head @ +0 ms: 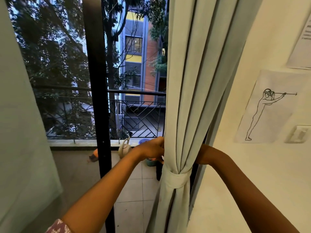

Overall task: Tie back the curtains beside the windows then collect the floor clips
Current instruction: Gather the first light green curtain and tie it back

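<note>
A pale green curtain (188,81) hangs gathered at the right of the window, cinched by a matching fabric tie-back (176,179) wrapped round its lower part. My left hand (152,149) is at the curtain's left edge just above the tie-back, its fingers curled against the fabric and partly hidden behind it. My right hand (202,154) reaches behind the curtain's right side; only the wrist and a bit of the hand show, and its fingers are hidden. No floor clips are visible.
A second pale curtain (20,132) hangs at the left. A black door frame (99,98) stands between. On the balcony tiles sit a watering can (124,147), a teal pot (150,161) and an orange item (94,155). Paper sheets (269,106) and a switch (298,133) are on the right wall.
</note>
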